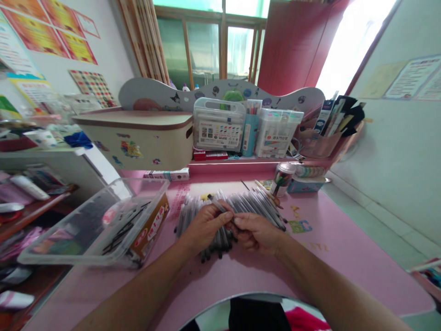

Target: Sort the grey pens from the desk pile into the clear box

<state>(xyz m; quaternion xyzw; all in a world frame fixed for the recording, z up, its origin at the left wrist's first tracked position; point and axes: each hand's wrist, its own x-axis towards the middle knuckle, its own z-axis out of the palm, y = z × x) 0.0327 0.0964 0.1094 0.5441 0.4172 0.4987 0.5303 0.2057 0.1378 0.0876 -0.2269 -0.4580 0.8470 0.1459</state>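
Observation:
Both of my hands meet over a row of several grey pens lying side by side on the pink desk. My left hand pinches one grey pen, which sticks up and away from the fingers. My right hand is curled with its fingers closed near the lower end of that same pen, right over the pile. What it grips is partly hidden by the fingers.
A clear plastic bin holding dark pens and an orange box sits at the left. Behind the pens stand a small jar, marker cases and a cream storage box. A shelf is at the far left.

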